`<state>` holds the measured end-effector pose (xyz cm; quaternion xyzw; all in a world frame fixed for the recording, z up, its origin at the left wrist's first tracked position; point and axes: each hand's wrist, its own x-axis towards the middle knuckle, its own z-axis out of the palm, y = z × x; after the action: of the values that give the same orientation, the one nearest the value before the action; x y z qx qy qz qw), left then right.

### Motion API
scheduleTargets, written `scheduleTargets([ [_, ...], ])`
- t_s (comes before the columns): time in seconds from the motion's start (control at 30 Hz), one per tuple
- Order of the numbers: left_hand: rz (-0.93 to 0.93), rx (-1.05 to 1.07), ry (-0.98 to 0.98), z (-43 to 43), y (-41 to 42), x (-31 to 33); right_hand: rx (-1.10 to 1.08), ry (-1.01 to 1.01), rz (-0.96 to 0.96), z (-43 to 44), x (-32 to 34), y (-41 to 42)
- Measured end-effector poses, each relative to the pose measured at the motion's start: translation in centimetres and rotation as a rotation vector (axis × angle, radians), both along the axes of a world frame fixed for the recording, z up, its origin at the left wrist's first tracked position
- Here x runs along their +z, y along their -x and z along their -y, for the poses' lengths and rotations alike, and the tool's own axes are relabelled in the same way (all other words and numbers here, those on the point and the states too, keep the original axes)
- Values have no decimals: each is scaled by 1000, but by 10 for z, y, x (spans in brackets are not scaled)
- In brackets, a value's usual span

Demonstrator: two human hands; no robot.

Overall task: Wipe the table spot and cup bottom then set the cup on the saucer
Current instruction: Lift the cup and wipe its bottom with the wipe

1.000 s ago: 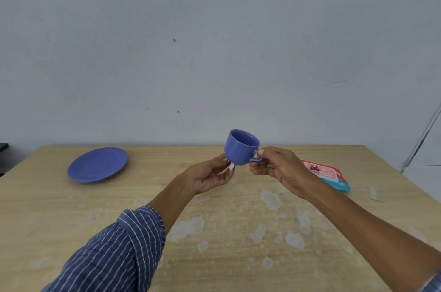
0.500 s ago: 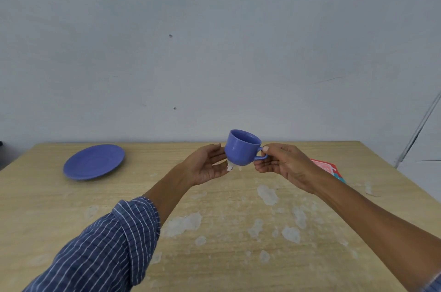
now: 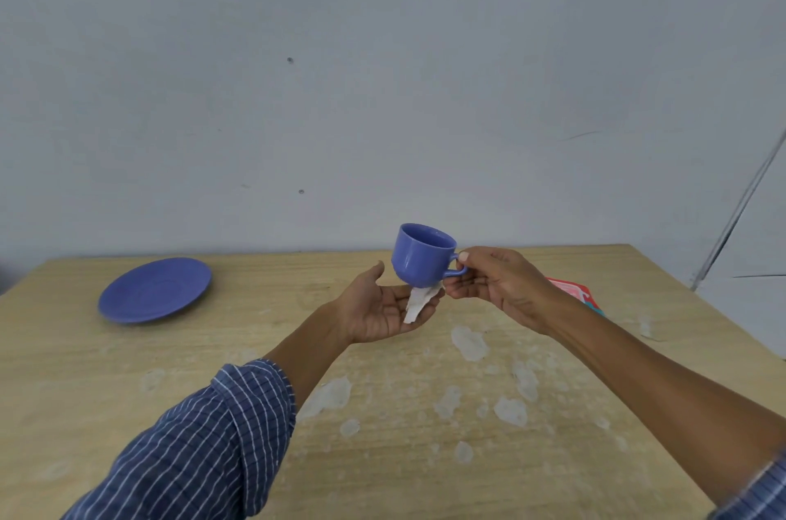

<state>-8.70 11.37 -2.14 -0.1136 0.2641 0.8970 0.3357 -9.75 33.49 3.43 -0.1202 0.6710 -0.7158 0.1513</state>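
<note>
Pinching the handle of the blue cup (image 3: 421,256) between thumb and fingertips, your right hand (image 3: 497,290) holds it in the air above the wooden table (image 3: 85,370), nearly upright and tipped a little toward the left; most of the handle loop is covered by your fingers. Your left hand (image 3: 383,309) sits just below and beside the cup, palm up and fingers loosely spread, with a crumpled white wipe (image 3: 417,302) lying across the fingers. The top of the wipe reaches the underside of the cup, but the cup's bottom itself faces away from the camera, so you cannot tell whether it is clean or how much of it the wipe touches. The blue saucer (image 3: 155,290) rests on the table well apart to the left, near the far edge. Pale worn patches (image 3: 468,343) mark the tabletop beneath your arms; which of them is the task's spot cannot be told. Behind your right wrist a red and teal packet (image 3: 574,292) is mostly hidden, its print unreadable. Your left striped sleeve (image 3: 191,447) is cut off by the bottom edge
</note>
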Motion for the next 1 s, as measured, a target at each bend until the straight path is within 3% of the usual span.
scheduleTargets([
  [0.17,46,61,-11,7,-4,9,-24,-10,-27,-3,-3,3],
  [0.47,-93,186,283,19,-7,19,-11,-55,-50,-3,-9,2],
  [0.83,-214,430,458,13,5,9,-51,-61,-28,-15,-16,5],
  [1.0,-193,406,518,24,7,9,-116,-25,-8,-22,-22,15],
])
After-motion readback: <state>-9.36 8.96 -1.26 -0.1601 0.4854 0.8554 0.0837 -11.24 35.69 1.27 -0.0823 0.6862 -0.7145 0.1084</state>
